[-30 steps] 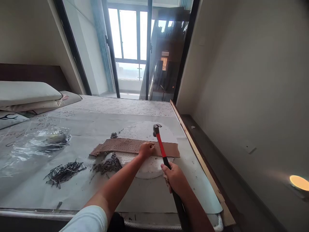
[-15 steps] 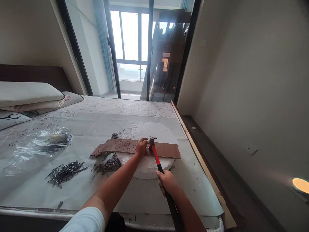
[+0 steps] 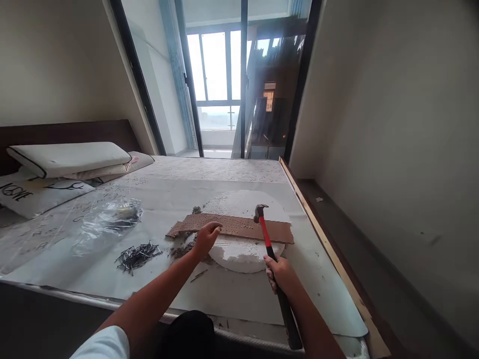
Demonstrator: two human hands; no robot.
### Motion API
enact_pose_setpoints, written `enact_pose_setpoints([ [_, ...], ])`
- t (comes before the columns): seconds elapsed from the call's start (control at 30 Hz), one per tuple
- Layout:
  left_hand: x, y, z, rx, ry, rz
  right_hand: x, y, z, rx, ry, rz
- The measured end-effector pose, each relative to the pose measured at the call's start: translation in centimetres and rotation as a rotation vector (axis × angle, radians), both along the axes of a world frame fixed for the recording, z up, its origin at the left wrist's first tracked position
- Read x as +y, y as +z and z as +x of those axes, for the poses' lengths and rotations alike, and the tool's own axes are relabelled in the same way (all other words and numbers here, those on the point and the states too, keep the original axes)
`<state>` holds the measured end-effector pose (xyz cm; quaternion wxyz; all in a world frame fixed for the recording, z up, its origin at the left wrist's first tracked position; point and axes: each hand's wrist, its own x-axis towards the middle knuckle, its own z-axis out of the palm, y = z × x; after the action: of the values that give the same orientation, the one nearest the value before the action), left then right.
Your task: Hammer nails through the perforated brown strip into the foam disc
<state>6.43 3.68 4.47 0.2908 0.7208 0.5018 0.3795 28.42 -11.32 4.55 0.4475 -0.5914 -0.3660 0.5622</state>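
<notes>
Right hand gripping hammer, left hand by dotted strip — grip unclear, pillow reading "LOVE"

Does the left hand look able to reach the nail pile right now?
Likely yes: the nail pile lies uncovered to the left of the left hand, with only low grey crumbs between them.

A window glows beyond dark-framed glass doors; a wall (rather dim) stands right, a dark headboard left.
</notes>
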Motion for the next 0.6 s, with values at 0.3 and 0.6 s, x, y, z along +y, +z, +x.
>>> enact_pose_setpoints([
  [0.3, -6.5, -6.8, -11.6, 0.730, 0.042, -0.109, -1.0, 0.5, -0.4, 0.146, 0.016, -0.034],
  [0.6, -2.9, -8.1, -10.1, 0.804, 0.371, -0.413, -1.5, 0.0, 0.1, 0.144, 0.010, -0.081],
])
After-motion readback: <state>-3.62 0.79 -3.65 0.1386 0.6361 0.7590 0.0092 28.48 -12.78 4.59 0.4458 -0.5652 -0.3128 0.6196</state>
